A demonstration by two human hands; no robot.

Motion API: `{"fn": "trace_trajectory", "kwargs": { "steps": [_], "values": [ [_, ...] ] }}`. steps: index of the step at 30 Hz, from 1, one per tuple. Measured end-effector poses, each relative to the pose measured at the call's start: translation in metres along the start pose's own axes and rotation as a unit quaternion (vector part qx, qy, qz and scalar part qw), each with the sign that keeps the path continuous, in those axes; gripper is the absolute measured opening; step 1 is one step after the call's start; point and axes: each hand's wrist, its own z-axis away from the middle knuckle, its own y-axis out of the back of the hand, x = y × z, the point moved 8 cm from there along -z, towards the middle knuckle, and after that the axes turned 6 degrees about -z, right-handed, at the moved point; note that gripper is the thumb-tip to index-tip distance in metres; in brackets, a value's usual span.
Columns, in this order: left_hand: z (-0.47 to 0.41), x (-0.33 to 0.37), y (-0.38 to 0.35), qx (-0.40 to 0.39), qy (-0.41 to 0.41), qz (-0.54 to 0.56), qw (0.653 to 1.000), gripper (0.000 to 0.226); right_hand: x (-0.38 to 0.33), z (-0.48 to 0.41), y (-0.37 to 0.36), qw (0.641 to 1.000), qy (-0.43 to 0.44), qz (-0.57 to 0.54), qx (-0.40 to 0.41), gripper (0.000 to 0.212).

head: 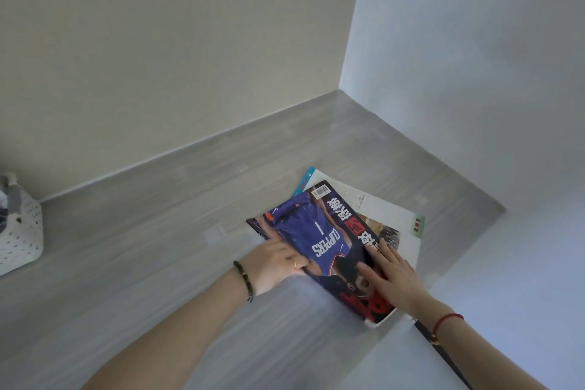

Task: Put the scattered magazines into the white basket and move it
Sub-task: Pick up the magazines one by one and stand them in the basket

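Fingers [384, 252] of the right hand [394, 275] spread flat on the basketball magazine [319, 241]; the left hand [272, 263] pinches its left edge, white basket [22, 231] well left.

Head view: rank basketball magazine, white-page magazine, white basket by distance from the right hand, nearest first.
1. Basketball magazine: under the right hand, touching it.
2. White-page magazine: beneath the first, showing just beyond the fingertips.
3. White basket: far left edge of the countertop, against the wall.
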Motion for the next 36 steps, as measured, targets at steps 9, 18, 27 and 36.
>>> {"fn": "trace_trajectory", "kwargs": {
  "steps": [9,18,27,36],
  "values": [
    [0.057,-0.101,0.066,0.183,0.410,0.295,0.843,0.022,-0.040,0.011,0.026,0.915,-0.052,-0.398,-0.046,0.079],
    [0.223,-0.158,0.115,0.323,0.639,0.354,0.601,0.037,-0.223,0.002,0.009,0.853,0.173,-0.488,-0.061,0.028],
    [0.405,-0.179,0.208,0.429,0.706,0.237,0.511,0.032,-0.432,0.013,-0.036,0.844,0.267,-0.466,-0.004,0.025],
    [0.545,-0.252,0.267,0.503,0.697,0.217,0.463,0.034,-0.621,0.018,-0.064,0.803,0.361,-0.474,0.033,0.019]
  ]
}}
